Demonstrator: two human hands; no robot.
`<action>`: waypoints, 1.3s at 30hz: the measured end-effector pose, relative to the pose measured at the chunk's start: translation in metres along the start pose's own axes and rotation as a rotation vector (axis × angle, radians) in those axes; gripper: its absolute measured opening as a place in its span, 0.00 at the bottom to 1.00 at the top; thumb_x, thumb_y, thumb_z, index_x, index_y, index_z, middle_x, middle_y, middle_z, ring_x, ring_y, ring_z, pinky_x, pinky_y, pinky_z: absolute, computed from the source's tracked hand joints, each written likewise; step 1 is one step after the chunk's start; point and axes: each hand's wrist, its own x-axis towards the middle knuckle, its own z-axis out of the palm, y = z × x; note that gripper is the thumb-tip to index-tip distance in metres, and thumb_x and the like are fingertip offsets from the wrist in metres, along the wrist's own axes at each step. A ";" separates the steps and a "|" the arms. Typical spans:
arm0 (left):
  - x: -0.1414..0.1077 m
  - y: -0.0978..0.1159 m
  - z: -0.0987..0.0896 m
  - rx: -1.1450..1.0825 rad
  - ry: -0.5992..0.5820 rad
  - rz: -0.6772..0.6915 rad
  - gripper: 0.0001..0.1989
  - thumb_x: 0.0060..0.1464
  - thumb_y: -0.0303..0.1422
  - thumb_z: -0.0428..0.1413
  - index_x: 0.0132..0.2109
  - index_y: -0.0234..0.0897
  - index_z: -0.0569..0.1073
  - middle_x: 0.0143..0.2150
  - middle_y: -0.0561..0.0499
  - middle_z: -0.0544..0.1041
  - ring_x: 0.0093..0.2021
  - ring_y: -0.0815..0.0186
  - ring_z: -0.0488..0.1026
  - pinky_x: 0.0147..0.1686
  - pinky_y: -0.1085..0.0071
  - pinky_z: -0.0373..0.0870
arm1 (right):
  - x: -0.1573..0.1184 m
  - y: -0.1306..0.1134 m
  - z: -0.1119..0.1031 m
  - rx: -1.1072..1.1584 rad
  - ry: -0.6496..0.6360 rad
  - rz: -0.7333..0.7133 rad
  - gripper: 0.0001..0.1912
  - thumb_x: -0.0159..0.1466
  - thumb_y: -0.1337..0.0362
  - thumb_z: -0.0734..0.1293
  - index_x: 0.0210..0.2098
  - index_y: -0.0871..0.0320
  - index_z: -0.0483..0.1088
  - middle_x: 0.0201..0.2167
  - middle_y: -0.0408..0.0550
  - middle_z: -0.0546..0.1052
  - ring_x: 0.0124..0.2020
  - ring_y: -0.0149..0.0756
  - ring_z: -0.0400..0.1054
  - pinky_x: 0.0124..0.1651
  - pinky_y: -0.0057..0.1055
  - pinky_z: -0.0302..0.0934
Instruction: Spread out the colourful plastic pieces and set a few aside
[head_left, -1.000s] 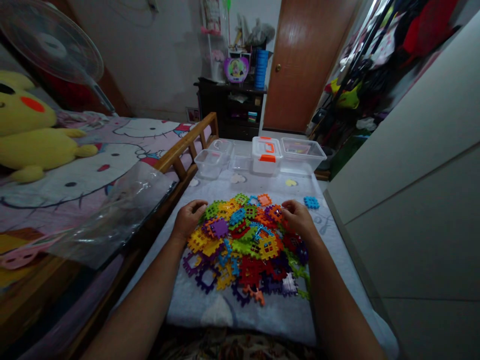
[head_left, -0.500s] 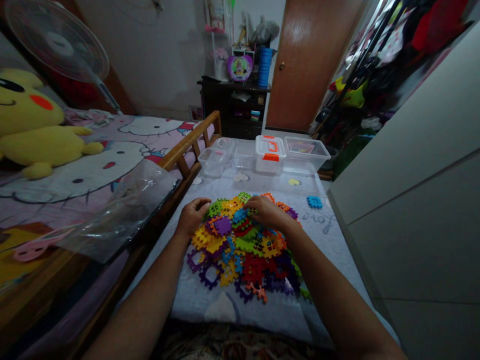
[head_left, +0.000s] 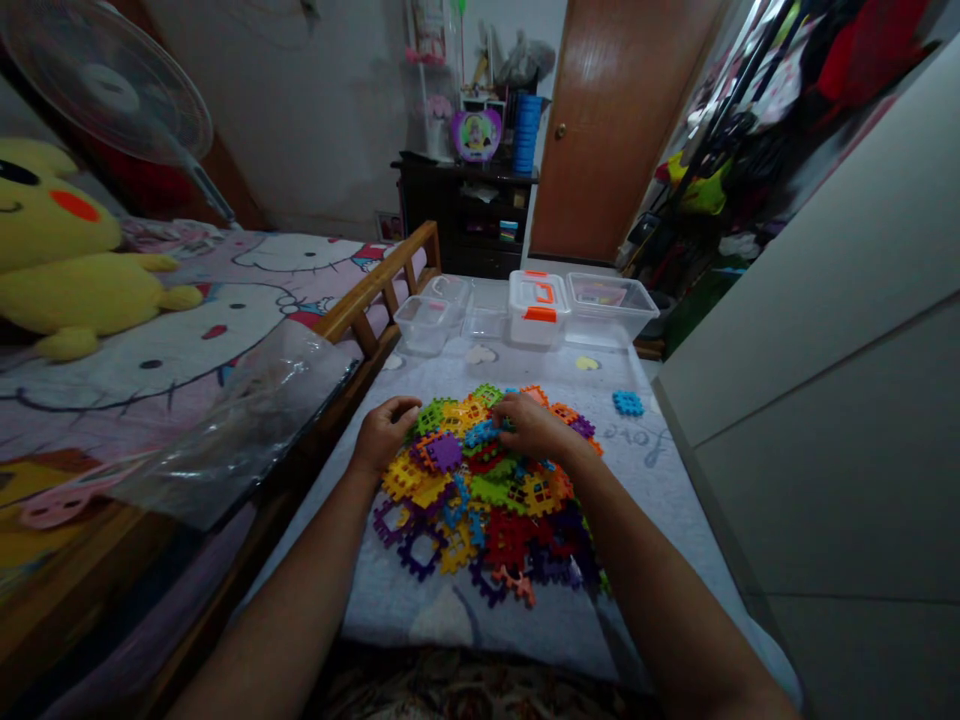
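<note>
A heap of colorful toothed plastic pieces [head_left: 495, 490] lies on the cloth-covered table. My left hand [head_left: 386, 430] rests at the heap's left edge beside green pieces, its fingers apart and nothing visible in them. Over the top of the heap, my right hand [head_left: 529, 425] touches the pieces with its fingertips, next to a blue piece [head_left: 481, 433]; whether it grips one is too small to tell. One blue piece [head_left: 628, 403] lies alone to the right of the heap.
Clear plastic boxes [head_left: 424, 325] stand along the table's far edge, with a lidded box with orange clips [head_left: 538, 310] among them. A wooden bed rail [head_left: 382, 290] borders the left side. A white cabinet [head_left: 825, 400] stands at the right.
My right hand has shifted slightly to the right over the heap, and more of the blue piece by its fingertips shows. My left hand stays in place.
</note>
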 end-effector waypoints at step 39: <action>-0.001 0.001 0.001 -0.025 0.011 -0.006 0.18 0.50 0.45 0.56 0.40 0.35 0.79 0.40 0.46 0.81 0.41 0.58 0.77 0.45 0.64 0.73 | 0.042 -0.018 0.001 -0.183 -0.309 0.048 0.26 0.62 0.43 0.65 0.38 0.60 0.80 0.36 0.56 0.82 0.34 0.42 0.74 0.33 0.30 0.59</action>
